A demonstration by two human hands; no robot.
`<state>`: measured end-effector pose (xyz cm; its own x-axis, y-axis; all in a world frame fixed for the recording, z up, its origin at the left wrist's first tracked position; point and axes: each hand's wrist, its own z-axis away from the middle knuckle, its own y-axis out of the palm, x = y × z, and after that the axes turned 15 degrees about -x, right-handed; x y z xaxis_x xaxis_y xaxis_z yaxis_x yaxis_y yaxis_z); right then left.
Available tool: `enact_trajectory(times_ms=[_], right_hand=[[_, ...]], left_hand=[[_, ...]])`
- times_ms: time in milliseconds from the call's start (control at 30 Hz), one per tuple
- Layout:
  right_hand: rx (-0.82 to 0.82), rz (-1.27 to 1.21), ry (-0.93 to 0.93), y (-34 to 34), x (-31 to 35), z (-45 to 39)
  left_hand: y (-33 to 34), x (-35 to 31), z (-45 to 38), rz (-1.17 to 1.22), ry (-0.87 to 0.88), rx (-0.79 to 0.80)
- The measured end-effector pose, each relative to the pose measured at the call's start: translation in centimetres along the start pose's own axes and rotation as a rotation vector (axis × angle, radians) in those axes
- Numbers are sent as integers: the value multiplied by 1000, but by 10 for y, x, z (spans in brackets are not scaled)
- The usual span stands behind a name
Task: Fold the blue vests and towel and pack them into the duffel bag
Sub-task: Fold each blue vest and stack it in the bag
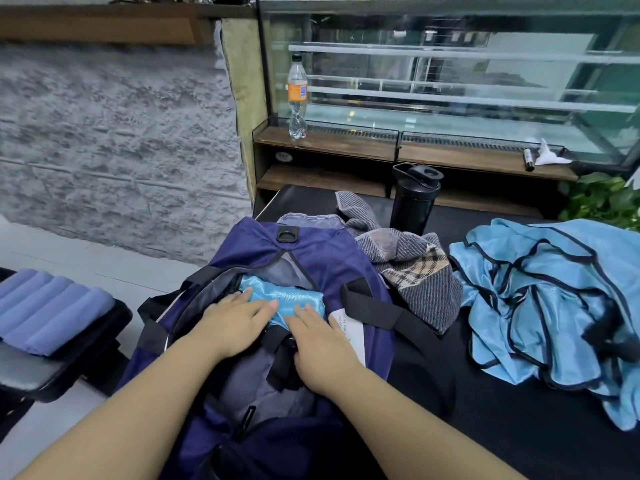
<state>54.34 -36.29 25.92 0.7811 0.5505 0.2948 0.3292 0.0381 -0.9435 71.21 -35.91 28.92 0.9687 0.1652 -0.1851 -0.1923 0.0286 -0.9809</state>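
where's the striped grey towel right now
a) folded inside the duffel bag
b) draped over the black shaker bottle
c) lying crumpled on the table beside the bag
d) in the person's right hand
c: the towel lies bunched and unfolded on the black table, against the right side of the duffel bag, while both hands press a folded blue vest inside the bag.

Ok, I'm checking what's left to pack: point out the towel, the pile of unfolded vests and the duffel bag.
towel [420, 271], head view, on its checked band.
pile of unfolded vests [554, 306], head view, on the crumpled blue middle.
duffel bag [322, 258], head view, on its purple top panel.
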Motion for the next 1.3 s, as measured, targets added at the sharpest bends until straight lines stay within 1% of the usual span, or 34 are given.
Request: enact_trajectory(times_ms=[100,200,300,367,433,500,567,667,767,833,900,933,1000,1033,1133,1200,1300], right_hand=[[3,-28,22,2,0,-3],[21,2,38,1,-2,-3],[72,33,45,-5,-4,-2],[95,31,41,-10,-5,3],[60,-4,41,-16,-5,10],[-49,-63,34,-22,-7,19],[-204,-166,30,-29,-13,31],[-432,-351,54,-42,-26,56],[-665,-386,113,-55,-46,87],[-802,-379,149,-65,-65,107],[-926,-315,220,-75,-88,126],[-971,-286,284,-80,-101,135],[-1009,-244,432,-91,-131,152],[-1018,-212,499,-98,-144,159],[-1093,-105,668,-119,-183,176],[-1119,-85,824,-132,-208,184],[-1054,-165,1041,-145,-242,193]], left_hand=[[-2,-1,-1,-18,-7,31],[0,-7,7,-64,29,65],[5,-12,22,-39,83,33],[3,-15,32,5,76,29],[0,-21,39,43,71,-1],[-6,-34,45,84,87,-68],[-9,-52,52,140,118,-160],[-11,-81,64,296,194,-325],[-8,-108,77,565,239,-478],[-3,-127,89,822,201,-468],[10,-144,99,1008,124,-394],[18,-152,102,1092,79,-355],[34,-162,107,1239,-10,-284],[41,-164,108,1264,-37,-261],[51,-164,112,1185,-35,-235],[52,-163,115,1128,-14,-219],[51,-162,119,1094,-7,-218]])
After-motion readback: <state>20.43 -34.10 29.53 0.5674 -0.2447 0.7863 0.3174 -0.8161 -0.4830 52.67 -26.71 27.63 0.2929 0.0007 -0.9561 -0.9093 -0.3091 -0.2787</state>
